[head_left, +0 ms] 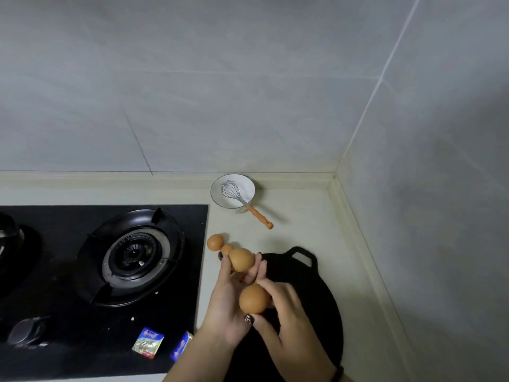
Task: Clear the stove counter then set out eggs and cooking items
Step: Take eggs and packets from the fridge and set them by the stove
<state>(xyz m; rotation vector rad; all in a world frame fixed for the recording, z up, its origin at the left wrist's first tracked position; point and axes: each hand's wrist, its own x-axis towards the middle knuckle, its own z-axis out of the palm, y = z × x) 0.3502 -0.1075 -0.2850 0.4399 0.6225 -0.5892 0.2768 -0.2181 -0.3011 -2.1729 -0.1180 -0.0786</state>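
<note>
My left hand (225,304) reaches in palm up over the counter and holds a brown egg (241,260) in its fingertips. Just below it, my right hand (292,321) pinches a second brown egg (254,299) between thumb and fingers. Two more brown eggs lie on the counter past my fingers, one in full view (215,242) and one (227,248) half hidden behind the held egg. At the back stands a white bowl (217,193) with a wire whisk (260,217) leaning in it, orange handle pointing right.
A black round griddle pan (316,282) with a loop handle lies under my hands on the beige counter (303,224). The black glass stove (179,221) with its burner (132,256) fills the left. Two small packets (148,342) (180,346) rest on its front edge. Walls close off the back and right.
</note>
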